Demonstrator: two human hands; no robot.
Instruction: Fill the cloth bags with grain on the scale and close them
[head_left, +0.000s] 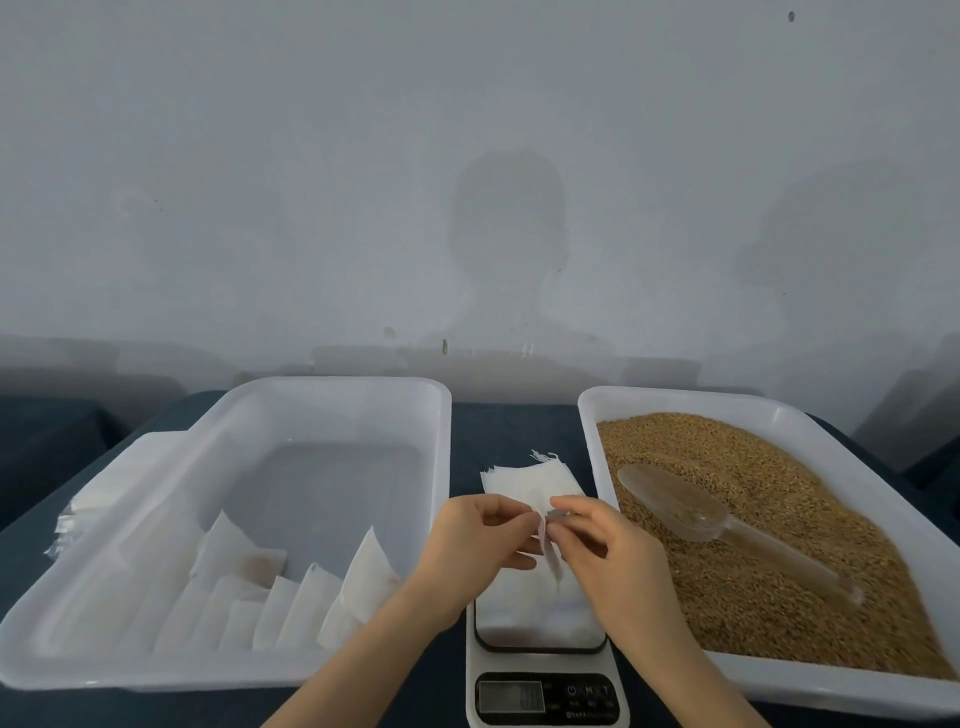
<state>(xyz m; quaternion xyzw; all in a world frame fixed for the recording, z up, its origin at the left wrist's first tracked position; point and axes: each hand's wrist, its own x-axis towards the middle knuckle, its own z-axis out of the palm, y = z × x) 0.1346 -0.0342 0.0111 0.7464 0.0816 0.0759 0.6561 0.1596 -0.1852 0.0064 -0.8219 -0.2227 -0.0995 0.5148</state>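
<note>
White plastic scale (546, 665) sits nearest on the dark desk (511, 426), with its display facing the person; the reading cannot be made out.

Directly above the scale plate, both hands meet on one cloth bag (549, 545). The left hand (478, 535) has a narrow grip, thumb and fingertips pinching the bag's top edge. The right hand (597, 551) pinches the same edge from the opposite side. The bag is seen edge-on. Its long axis appears to run down from the pinch towards the plate, with the mouth uppermost at the fingertips. Its fill level cannot be determined.

Handling assessment: the cloth is thin, soft and limp and carries no shape of its own. It is light when empty and would sag and spill if tipped once loaded. It is best held at the mouth hem, one side in each hand.

Left of the scale, a tray (156, 670) holds a row of bags (311, 597) leaning together. Right of the scale, a second tray (589, 415) holds the grain (779, 561), with a clear scoop (691, 512) lying on it, its bowl towards the far side.

Just beyond the scale, a flat stack of empty bags (530, 480) lies on the desk between the trays.
</note>
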